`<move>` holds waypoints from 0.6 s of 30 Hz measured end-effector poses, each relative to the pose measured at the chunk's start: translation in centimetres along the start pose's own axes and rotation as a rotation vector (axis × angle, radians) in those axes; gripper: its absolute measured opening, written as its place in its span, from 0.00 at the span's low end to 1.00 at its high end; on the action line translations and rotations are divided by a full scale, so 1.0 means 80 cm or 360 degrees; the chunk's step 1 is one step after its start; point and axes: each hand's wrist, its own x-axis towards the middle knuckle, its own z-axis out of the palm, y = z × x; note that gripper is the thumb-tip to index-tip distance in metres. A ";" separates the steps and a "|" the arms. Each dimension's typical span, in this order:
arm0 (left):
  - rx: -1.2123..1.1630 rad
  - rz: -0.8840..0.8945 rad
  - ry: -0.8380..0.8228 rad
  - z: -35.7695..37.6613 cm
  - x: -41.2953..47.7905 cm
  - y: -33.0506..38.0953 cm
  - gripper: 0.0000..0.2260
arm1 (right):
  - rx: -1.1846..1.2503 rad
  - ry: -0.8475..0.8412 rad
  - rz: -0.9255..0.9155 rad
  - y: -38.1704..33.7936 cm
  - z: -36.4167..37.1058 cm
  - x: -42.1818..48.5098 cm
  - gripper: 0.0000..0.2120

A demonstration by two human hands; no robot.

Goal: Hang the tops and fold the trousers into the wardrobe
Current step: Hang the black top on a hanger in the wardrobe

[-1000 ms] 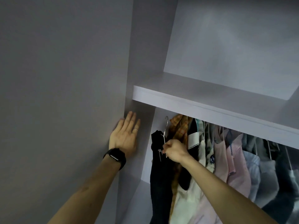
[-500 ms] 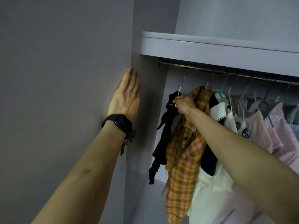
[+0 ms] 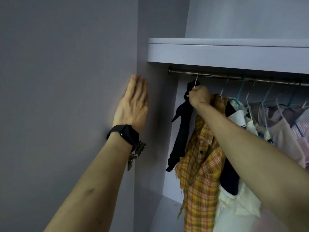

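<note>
Pinching wire hanger [image 3: 195, 82] neck in curled right hand [image 3: 199, 96], holding hook at left end of rail [image 3: 217, 76], beside plaid shirt [image 3: 200, 164]. Pressing left hand [image 3: 133, 106] flat, fingers straight, on wardrobe panel [image 3: 66, 84]. Judging dark top [image 3: 182, 126] on hanger as light, limp, slip-prone; favouring hanger neck over fabric.

Place: a home, at a built-in wardrobe [image 3: 160, 114].
Rail: metal rail [image 3: 234, 77] under a shelf [image 3: 217, 54], carrying wire hangers [image 3: 224, 88].
Clothes: plaid shirt [image 3: 200, 181] and pale tops [image 3: 280, 136], side by side.
Door: open door [image 3: 66, 81] with a hinge [image 3: 135, 154].
</note>
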 end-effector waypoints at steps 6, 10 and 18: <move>0.0002 -0.0006 -0.0015 0.001 -0.003 -0.001 0.29 | -0.0250 -0.0174 0.0111 -0.008 -0.008 0.010 0.17; -0.0022 -0.0010 -0.0018 0.002 -0.003 -0.003 0.29 | -0.0362 -0.0238 0.0138 0.012 -0.001 0.000 0.16; -0.0069 0.0007 -0.0055 0.002 0.000 -0.002 0.30 | -0.0803 -0.0180 -0.0024 0.027 -0.021 -0.049 0.19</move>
